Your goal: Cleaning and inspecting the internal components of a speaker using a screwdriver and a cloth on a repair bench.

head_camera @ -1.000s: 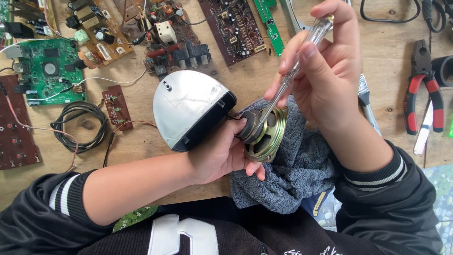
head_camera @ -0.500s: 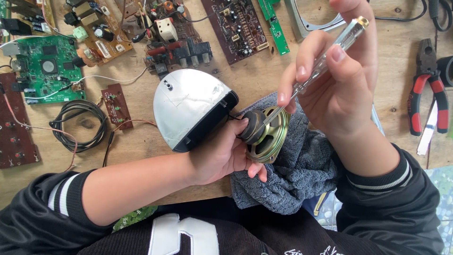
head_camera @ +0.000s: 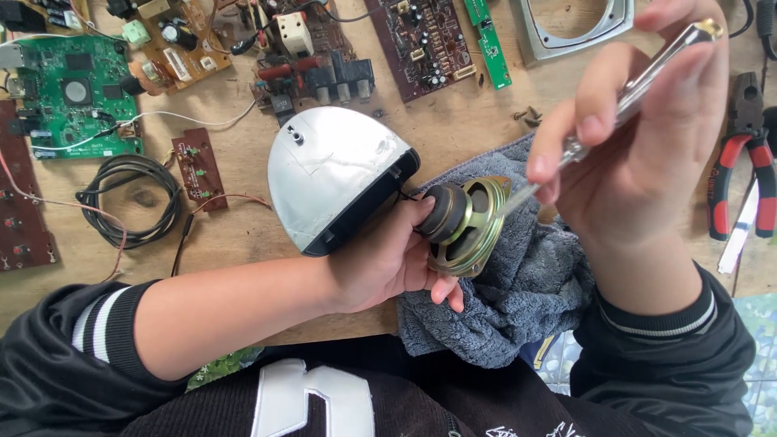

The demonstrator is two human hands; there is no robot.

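Speaker driver (head_camera: 465, 226) sits over the grey towel (head_camera: 518, 307), pinched in the left hand (head_camera: 388, 259) beside the silver housing (head_camera: 336, 178). Right hand (head_camera: 647, 154), clamped on the clear-handled screwdriver (head_camera: 631, 93), has tilted it lower since a second ago; tip now meets the gold frame rim.

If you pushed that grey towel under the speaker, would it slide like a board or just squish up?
Probably squish. The towel lies in soft folds and droops over the table edge, so it looks floppy. It likely bunches rather than slides, since its fuzzy surface should grip the wood. It seems light, though the speaker is held above it.
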